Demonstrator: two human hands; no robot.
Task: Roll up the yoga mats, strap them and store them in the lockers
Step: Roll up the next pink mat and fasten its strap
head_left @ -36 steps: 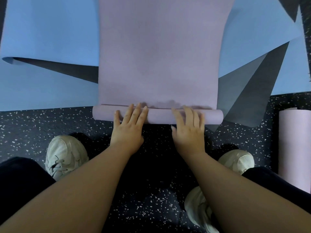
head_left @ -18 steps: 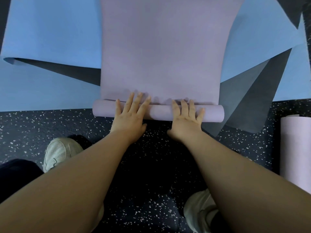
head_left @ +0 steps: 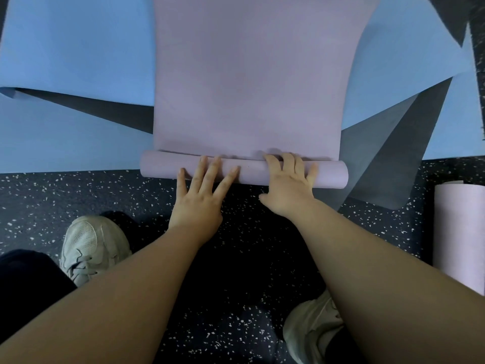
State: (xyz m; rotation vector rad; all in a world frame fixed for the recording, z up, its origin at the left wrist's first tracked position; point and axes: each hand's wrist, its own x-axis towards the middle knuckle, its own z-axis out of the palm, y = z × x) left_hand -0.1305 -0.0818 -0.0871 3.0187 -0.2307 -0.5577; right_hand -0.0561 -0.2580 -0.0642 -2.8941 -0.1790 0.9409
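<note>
A lilac yoga mat (head_left: 252, 74) lies flat ahead of me, and its near end is wound into a thin roll (head_left: 330, 176) across the floor. My left hand (head_left: 202, 195) rests on the roll's near side with straight, spread fingers. My right hand (head_left: 288, 183) lies over the top of the roll, its fingers bent over the far side. Blue mats (head_left: 76, 46) with dark grey undersides lie beneath the lilac one, one corner (head_left: 393, 153) folded over at the right.
A second lilac mat roll (head_left: 459, 237) lies at the right edge on the dark speckled floor (head_left: 78, 195). My pale sneakers (head_left: 91, 245) stand on either side below my arms; the right one (head_left: 312, 334) is partly hidden.
The roll has moved slightly away from me and grown a little thicker. My right hand has shifted up over the top of it, while my left has slid back to its near side.
</note>
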